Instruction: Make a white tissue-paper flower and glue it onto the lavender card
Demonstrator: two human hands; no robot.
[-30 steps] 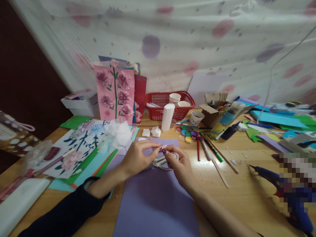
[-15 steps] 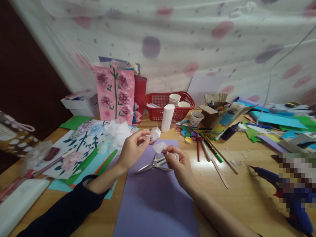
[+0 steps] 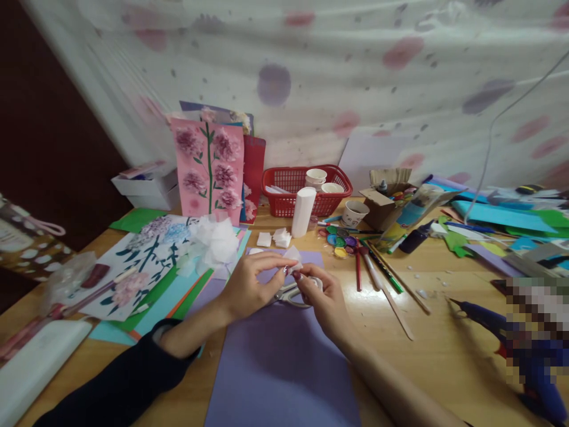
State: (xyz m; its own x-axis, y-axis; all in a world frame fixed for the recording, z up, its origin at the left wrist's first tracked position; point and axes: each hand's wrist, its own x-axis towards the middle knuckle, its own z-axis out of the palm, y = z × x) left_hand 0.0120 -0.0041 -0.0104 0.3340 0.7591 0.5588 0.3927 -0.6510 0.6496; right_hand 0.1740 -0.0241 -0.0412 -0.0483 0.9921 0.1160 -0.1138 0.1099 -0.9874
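Both my hands meet above the purple sheet (image 3: pixel 284 362), fingertips close together. Between them is a small piece of thin white paper (image 3: pixel 292 255), sticking up from the fingers. My left hand (image 3: pixel 251 284) pinches it from the left, my right hand (image 3: pixel 322 290) from the right. Under the hands lie scissors (image 3: pixel 296 298), partly covered by them. Just beyond stand small stacks of white paper squares (image 3: pixel 281 238), beside a white paper roll (image 3: pixel 304 212). A heap of crumpled thin white paper (image 3: pixel 216 240) rests to the left of my left hand.
Paint pots (image 3: pixel 340 240), brushes and pencils lie to the right, with a paper cup (image 3: pixel 355 213) behind. A glue gun (image 3: pixel 484 320) lies at far right. A red basket (image 3: pixel 275 204) and a pink flower picture (image 3: pixel 193 160) stand at the back.
My left hand has moved right and toward me, away from the small white paper stack, to join my right hand. Its fingers now pinch the paper piece that my right hand held alone.
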